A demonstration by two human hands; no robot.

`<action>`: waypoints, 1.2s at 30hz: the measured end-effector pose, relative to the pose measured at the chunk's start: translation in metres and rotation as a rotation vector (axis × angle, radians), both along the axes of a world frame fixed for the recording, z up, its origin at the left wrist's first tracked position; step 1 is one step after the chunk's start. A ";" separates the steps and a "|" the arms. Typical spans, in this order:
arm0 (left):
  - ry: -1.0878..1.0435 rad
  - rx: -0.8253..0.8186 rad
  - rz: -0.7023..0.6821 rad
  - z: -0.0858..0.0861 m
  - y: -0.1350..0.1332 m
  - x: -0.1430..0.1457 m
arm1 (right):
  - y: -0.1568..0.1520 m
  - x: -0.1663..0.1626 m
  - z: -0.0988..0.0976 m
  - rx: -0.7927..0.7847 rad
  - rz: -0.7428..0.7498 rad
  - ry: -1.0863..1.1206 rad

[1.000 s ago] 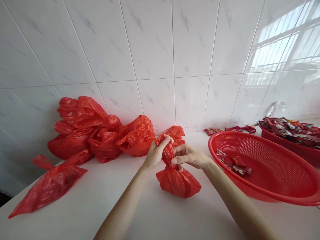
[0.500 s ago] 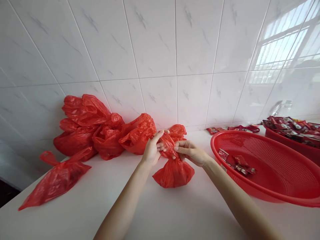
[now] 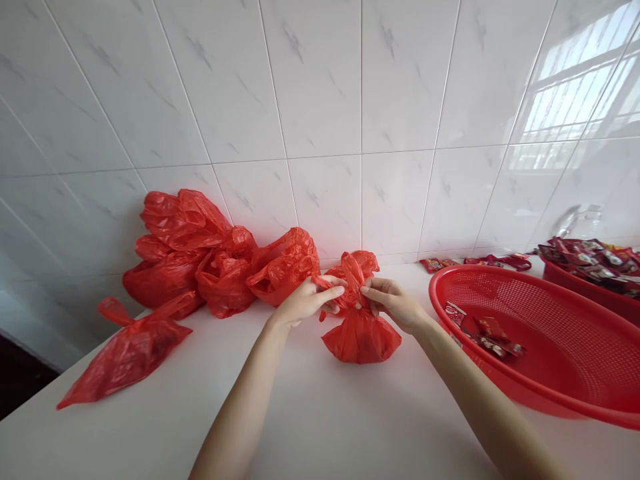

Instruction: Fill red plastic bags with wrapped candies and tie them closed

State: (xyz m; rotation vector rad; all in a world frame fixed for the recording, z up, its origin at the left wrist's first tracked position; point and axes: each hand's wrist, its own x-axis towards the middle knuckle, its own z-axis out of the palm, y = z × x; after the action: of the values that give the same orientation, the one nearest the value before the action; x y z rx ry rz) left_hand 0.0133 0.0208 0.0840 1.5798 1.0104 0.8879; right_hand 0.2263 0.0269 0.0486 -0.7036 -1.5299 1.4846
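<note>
A small filled red plastic bag (image 3: pixel 362 339) sits on the white table, its gathered neck and handles between my two hands. My left hand (image 3: pixel 307 300) is closed on a handle at the left of the neck, thumb pointing right. From the right, my right hand (image 3: pixel 393 301) pinches the neck with thumb and fingertips. Some fingertips of both hands are hidden by the crinkled plastic. Behind it, against the wall, part of another red bag (image 3: pixel 369 261) shows.
Several red bags (image 3: pixel 167 283) stand along the tiled wall at left, and a flat-lying bag (image 3: pixel 131 357) is near the table's left edge. At right is a red perforated basket (image 3: pixel 560 373) holding a few wrapped snacks (image 3: pixel 493 333). A fuller red basin (image 3: pixel 600 280) stands behind it.
My left hand has moved lower and left of the neck, drawing a handle sideways. My right hand still pinches the neck. The whole view has shifted slightly.
</note>
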 end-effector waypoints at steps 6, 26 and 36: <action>-0.071 0.267 0.018 -0.001 -0.001 0.011 | -0.001 -0.003 -0.001 0.099 -0.028 -0.077; -0.210 0.395 0.256 0.008 -0.014 0.018 | -0.010 -0.007 0.005 0.159 0.016 -0.170; -0.127 0.439 0.109 0.011 -0.019 0.013 | -0.012 -0.012 0.003 0.159 -0.055 -0.199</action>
State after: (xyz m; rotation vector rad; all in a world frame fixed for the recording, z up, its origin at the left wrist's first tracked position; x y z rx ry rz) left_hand 0.0268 0.0014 0.0952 1.8121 0.8542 1.3369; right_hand 0.2147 0.0144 0.0521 -0.8110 -1.7430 1.2656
